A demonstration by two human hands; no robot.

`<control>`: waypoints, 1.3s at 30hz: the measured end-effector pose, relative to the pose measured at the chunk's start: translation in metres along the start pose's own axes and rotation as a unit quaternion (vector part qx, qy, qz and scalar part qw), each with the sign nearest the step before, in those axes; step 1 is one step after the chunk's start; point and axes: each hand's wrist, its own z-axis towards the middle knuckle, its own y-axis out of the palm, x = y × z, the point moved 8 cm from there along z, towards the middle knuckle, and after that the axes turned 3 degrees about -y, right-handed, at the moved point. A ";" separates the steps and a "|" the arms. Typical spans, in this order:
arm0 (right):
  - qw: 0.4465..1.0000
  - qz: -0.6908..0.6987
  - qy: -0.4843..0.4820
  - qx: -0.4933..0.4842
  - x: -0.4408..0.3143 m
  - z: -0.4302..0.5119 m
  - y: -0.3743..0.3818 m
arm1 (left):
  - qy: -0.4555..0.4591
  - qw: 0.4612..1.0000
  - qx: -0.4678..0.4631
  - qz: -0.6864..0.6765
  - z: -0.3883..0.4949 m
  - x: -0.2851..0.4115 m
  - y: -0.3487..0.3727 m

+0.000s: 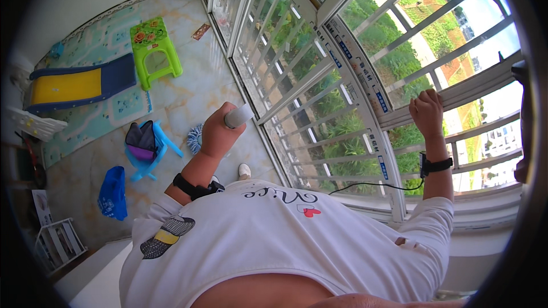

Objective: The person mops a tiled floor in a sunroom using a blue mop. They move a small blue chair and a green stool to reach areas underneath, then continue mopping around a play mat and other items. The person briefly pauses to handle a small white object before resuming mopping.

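Observation:
My left hand (pixel 220 130) is closed round a pale, tube-shaped handle (pixel 239 115), whose rounded end points up towards me. Past that wrist, a blue-and-white string mop head (pixel 195 138) lies on the floor; my hand hides whether the handle joins it. On the other side, my right hand (pixel 427 113) has its fingers curled over the white horizontal rail (pixel 475 79) of the window frame. Both wrists wear black straps, and a thin cable runs from the right one. The sliding glass panels (pixel 295 51) stand in front of me, with metal bars outside.
A green plastic stool (pixel 165 66) and a blue-and-yellow slide (pixel 81 83) stand around the play mat (pixel 111 113). Closer in are a light-blue chair (pixel 165 149) bearing a dark and purple bag (pixel 141 141), and a blue bag (pixel 113 194). A white rack (pixel 62 239) stands at lower left.

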 end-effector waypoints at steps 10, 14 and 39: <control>0.986 -0.034 0.127 -0.106 0.018 -0.076 -0.019 | 0.031 0.998 -0.027 0.036 0.013 0.018 0.024; 0.978 -0.044 0.149 -0.137 0.023 -0.107 -0.025 | 0.057 0.996 -0.050 0.039 0.010 0.019 0.037; 0.943 -0.116 0.144 -0.278 0.086 -0.108 -0.064 | 0.083 0.946 -0.314 -0.008 0.053 0.004 0.027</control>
